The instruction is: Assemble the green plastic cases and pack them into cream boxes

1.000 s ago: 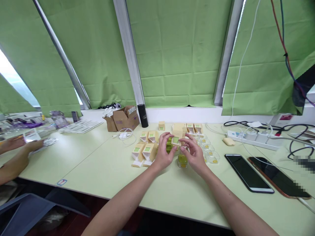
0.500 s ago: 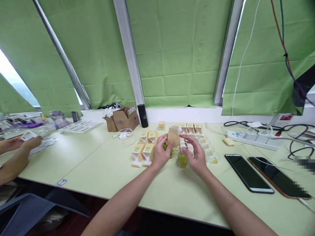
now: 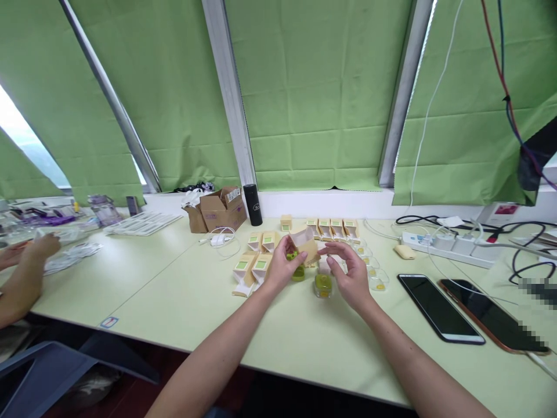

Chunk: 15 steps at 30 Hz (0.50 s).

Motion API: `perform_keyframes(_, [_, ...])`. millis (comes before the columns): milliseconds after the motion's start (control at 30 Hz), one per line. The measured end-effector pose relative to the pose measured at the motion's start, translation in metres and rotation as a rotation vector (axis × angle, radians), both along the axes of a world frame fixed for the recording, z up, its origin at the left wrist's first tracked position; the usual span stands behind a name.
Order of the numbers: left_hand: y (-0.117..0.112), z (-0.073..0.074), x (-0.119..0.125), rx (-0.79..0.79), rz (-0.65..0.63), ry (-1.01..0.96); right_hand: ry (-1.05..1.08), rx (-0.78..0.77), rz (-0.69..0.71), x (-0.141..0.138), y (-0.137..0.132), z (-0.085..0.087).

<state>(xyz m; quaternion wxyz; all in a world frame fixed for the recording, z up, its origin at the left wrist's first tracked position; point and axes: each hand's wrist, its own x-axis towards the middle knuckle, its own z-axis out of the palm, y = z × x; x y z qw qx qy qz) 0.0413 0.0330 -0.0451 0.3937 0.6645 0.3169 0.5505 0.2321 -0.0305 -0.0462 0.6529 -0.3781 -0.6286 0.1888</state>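
Two hands of a co-worker (image 3: 26, 258) lie on the green table (image 3: 174, 290), far to the left of the black flask (image 3: 253, 204). A white tray (image 3: 143, 223) sits left of the flask, and a brown cardboard box (image 3: 220, 210) stands just beside it on that side. In front of the flask lie a white charger (image 3: 216, 239) and a cluster of small cartons (image 3: 255, 268) with green labels.

Just right of these, the left hand (image 3: 282, 268) is closed around an open tan carton (image 3: 306, 245), held tilted above the table in front of the flask and slightly to its right. A green jar (image 3: 322, 284) stands below it. The right hand (image 3: 350, 274) is half curled, its fingertips (image 3: 334, 251) at the carton's white flap; whether they pinch it cannot be told. Farther right of the flask lie clear lids (image 3: 375, 280), a power strip (image 3: 444, 241) and two phones (image 3: 439, 306).
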Motion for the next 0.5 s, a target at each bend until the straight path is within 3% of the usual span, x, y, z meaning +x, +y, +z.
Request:
perform_keyframes(133, [-0.003, 0.008, -0.016, -0.061, -0.031, 0.052, -0.373, -0.145, -0.182, 0.012, 0.001, 0.006])
perform_keyframes(200, [-0.009, 0.011, -0.024, -0.051, -0.056, 0.112, -0.629, -0.248, -0.177, 0.015, -0.002, 0.010])
perform_keyframes(300, [-0.020, 0.012, -0.033, -0.033, -0.055, 0.221, -0.914, -0.278, -0.132, 0.016, -0.008, 0.014])
perform_keyframes(500, [-0.041, 0.006, -0.036, 0.056, 0.097, 0.491, -1.074, -0.264, -0.125, 0.023, -0.012, 0.015])
